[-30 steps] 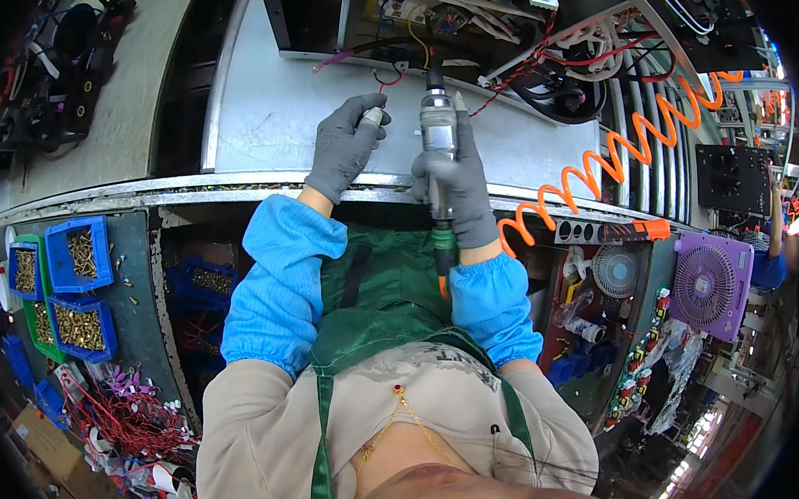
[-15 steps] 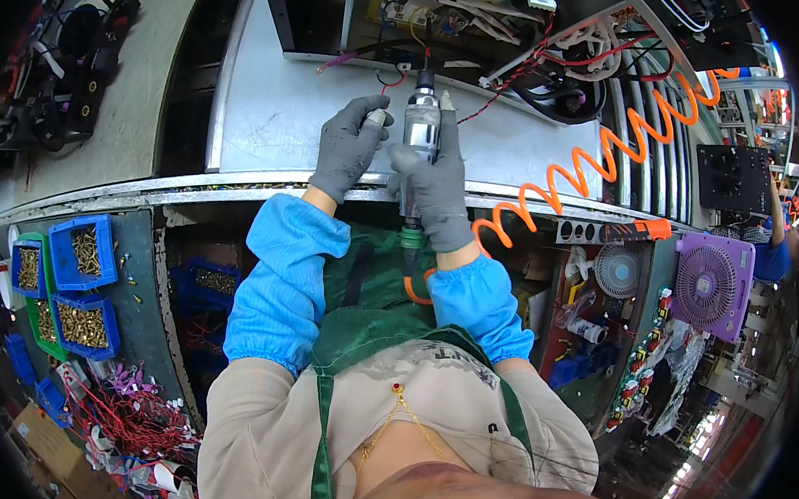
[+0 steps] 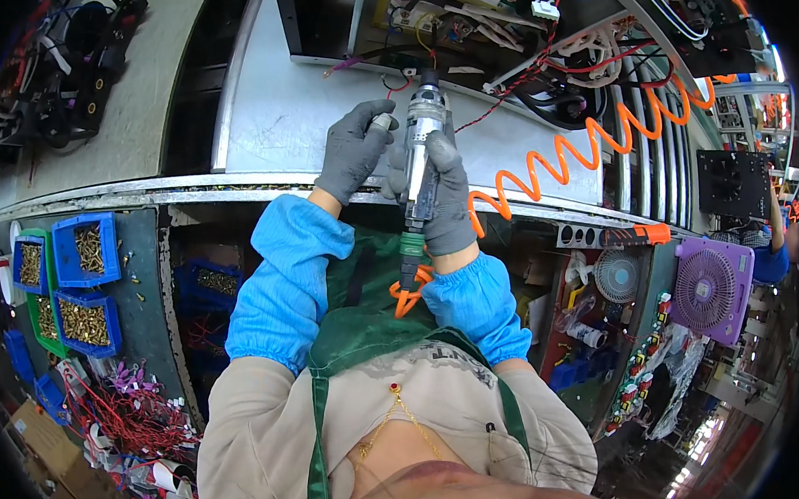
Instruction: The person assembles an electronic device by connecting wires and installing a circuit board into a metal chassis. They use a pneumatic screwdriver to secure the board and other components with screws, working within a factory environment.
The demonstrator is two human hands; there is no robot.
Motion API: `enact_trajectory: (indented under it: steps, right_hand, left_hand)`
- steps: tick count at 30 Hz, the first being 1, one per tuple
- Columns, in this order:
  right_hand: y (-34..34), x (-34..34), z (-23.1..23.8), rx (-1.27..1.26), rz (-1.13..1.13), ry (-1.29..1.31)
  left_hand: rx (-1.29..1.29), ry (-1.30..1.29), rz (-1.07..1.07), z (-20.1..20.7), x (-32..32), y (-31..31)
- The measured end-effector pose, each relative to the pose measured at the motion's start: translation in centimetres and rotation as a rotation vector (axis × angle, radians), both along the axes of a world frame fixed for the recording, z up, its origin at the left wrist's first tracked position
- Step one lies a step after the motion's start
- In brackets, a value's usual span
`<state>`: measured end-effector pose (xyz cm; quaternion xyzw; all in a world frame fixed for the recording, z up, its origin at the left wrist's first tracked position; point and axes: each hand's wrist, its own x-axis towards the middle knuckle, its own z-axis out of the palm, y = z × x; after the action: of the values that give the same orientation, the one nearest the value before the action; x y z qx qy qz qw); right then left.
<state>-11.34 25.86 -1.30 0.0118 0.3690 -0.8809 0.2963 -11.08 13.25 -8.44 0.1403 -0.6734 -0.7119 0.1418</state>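
Note:
My right hand (image 3: 451, 198), in a grey glove, is wrapped round a silver pneumatic screwdriver (image 3: 422, 127). The tool's dark tip points away from me, at the near edge of an open metal chassis (image 3: 383, 68) full of wires and boards. An orange coiled air hose (image 3: 565, 159) belongs to the tool. Just left of the screwdriver, my left hand (image 3: 354, 153) is closed, thumb and fingertips together; what they hold, if anything, is hidden. A thin red wire (image 3: 396, 88) loops between that hand and the chassis edge.
Blue bins of brass screws (image 3: 84, 324) stand at lower left, above a heap of red wires (image 3: 133, 416). A black part (image 3: 81, 74) lies far left. Metal rollers (image 3: 647, 159) run right of the plate. A purple fan (image 3: 710, 282) and another person's arm (image 3: 774, 222) are at right.
My right index finger, stretched along the screwdriver before, is now curled round it. The tool has shifted slightly right, and the hose at its near end has bunched up. My left hand barely moved.

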Motion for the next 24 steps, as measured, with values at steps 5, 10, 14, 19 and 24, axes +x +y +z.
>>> enact_trajectory:
  steps: [5,10,14,19,24]
  right_hand:
    - [3.7,1.2,0.5,0.074,0.173,0.082]
    - [7.7,0.9,0.7,1.127,0.416,0.592]
    - [11.0,-2.8,-0.1,1.769,0.478,1.204]
    - [11.3,-7.0,-0.5,1.946,0.592,1.458]
    - [10.0,-6.1,-2.5,1.995,0.362,1.598]
  left_hand:
    - [0.041,0.035,0.001,-0.9,0.0,0.1]
    - [-0.277,0.099,0.037,-0.9,0.3,0.1]
    - [-0.251,0.079,0.136,0.4,3.3,-0.8]
    - [-0.313,-0.033,0.213,1.4,13.3,-6.0]
    - [-0.541,-0.145,0.663,3.7,25.8,-11.7]
